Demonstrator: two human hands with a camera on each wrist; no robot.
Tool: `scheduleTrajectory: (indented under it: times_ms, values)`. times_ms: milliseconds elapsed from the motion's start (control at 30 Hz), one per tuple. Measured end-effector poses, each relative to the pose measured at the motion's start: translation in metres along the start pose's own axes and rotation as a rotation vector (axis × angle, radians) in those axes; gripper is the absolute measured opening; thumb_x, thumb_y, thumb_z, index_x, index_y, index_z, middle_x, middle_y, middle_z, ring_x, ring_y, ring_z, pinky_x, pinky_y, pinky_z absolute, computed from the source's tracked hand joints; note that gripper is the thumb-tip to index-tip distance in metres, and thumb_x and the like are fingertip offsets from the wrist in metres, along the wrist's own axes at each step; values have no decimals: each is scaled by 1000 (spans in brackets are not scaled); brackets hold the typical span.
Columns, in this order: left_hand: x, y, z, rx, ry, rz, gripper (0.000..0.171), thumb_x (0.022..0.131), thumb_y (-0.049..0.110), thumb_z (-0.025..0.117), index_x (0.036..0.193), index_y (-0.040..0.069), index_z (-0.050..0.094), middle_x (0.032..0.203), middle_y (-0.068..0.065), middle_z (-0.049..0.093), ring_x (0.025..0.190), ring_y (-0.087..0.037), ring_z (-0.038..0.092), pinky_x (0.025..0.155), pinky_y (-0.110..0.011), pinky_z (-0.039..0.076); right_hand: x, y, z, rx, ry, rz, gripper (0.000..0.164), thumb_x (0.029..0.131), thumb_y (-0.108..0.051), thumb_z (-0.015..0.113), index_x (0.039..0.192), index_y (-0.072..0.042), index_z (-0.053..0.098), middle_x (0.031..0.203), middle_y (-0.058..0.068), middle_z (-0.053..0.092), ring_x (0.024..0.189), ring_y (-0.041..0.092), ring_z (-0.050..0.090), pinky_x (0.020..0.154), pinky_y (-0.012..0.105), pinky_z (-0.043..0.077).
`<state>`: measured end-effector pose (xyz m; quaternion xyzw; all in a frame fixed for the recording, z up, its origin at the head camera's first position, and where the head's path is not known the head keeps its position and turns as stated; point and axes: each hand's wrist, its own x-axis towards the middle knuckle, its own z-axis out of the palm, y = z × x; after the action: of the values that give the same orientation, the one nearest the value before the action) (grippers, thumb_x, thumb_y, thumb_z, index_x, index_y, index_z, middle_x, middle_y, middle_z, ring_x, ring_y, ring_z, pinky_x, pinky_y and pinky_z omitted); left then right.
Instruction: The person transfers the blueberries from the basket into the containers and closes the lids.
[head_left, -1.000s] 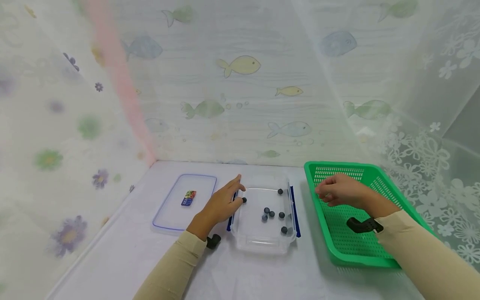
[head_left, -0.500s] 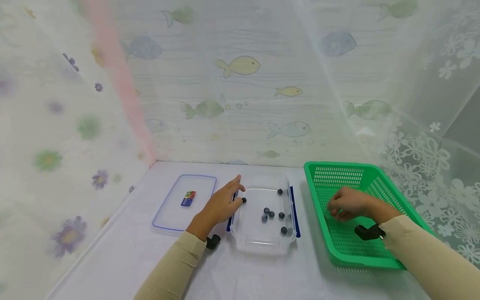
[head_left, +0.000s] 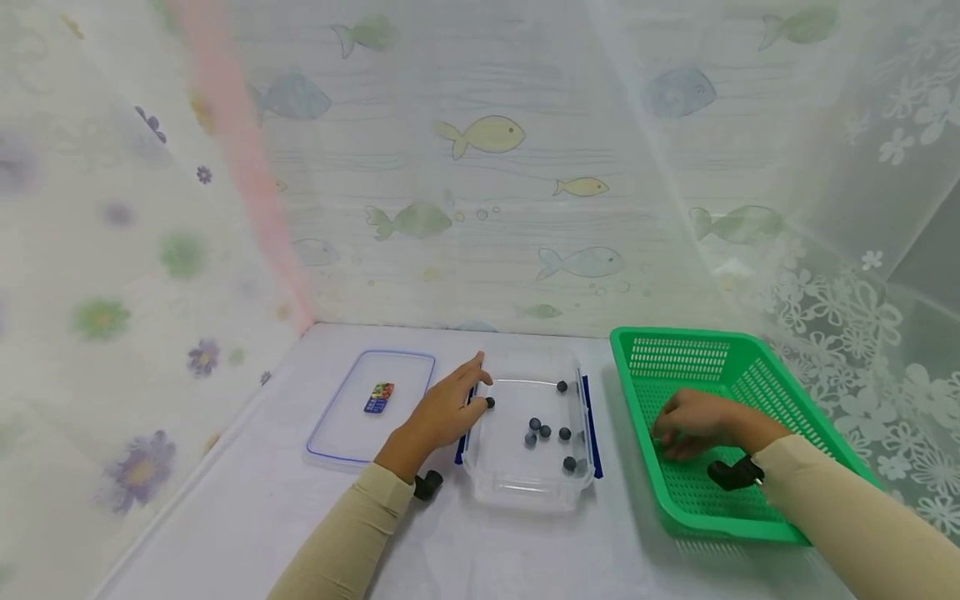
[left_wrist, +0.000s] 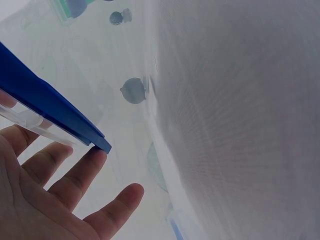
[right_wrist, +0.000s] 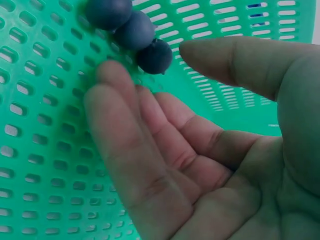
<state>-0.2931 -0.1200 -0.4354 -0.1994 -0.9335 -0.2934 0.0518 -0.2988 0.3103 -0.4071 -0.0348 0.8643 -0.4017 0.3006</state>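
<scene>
Right hand inside green basket, fingers apart, berries just past fingertips

The right hand (head_left: 696, 423) was found within the basket, its fingers gently bent and its thumb well apart from them, with a gap between. It held nothing in its grasp. Just beyond the fingertips, three dark blue berries (right_wrist: 135, 31) sat in a touching row; the smallest-looking lay near the thumb tip. Around and beneath the hand stood the perforated green basket (head_left: 735, 528). Behind the hand, a black strap (head_left: 733, 473) ran at the wrist, next to a beige sleeve (head_left: 840, 500).

To the left of the right hand, outside the basket, stood a clear box (head_left: 513, 460) without its lid on. Seven loose berries (head_left: 545, 432) lay in it, several of them clustered near the middle.

On the box's far side from the right hand was the left hand (head_left: 441, 412), its fingers spread over the edge. One fingertip met the end of a blue latch (left_wrist: 55, 102). A berry lay just beside this hand; contact could not be determined.

Left of the left hand, a clear lid (head_left: 337, 429) lay flat, bearing a coloured label (head_left: 378, 397). Farthest from both hands hung a fish-patterned curtain (head_left: 480, 287).
</scene>
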Motion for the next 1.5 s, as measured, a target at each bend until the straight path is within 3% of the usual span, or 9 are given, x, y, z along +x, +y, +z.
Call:
scheduleTrajectory:
  times_ms: [167,500,800,1133,1367,1500]
  values:
    - [1,1,0,6,14,2,30,99,28,50,127,29,62,171,8,28,154,-19,37,119,-52,41,0,-4,4,32,-17,-2,43,92,-10,64,129,12,63,108,21,66,86,29,75,76,43,64]
    - [2,-1,1,-4,4,10,33,100,27,49,130,23,62,172,8,26,154,-20,35,119,-52,40,4,-4,9,18,-47,-31,21,93,-9,65,108,3,73,96,15,73,81,25,74,74,40,64]
    - [2,1,0,-11,5,4,32,100,26,51,130,23,62,171,7,27,154,-21,35,119,-54,40,3,-5,7,0,-28,-37,17,92,-11,71,105,2,72,94,13,73,80,24,73,73,40,64]
    - [1,1,0,-2,-4,3,38,98,32,46,131,21,61,172,5,27,154,-22,36,119,-54,40,-1,-9,1,-26,7,-28,27,95,-13,69,115,4,70,105,15,72,84,26,73,76,43,64]
    - [2,-2,2,10,2,1,37,97,32,46,130,25,61,171,11,25,154,-19,35,119,-51,40,-6,-17,-7,1,-9,-68,24,93,-11,67,111,4,71,103,16,72,84,26,73,75,44,63]
    - [2,-3,3,8,3,4,38,97,31,46,131,23,62,171,9,26,154,-20,35,119,-52,40,-10,-24,-13,-4,-18,-82,26,94,-14,67,113,4,70,111,15,73,91,29,75,80,45,63]
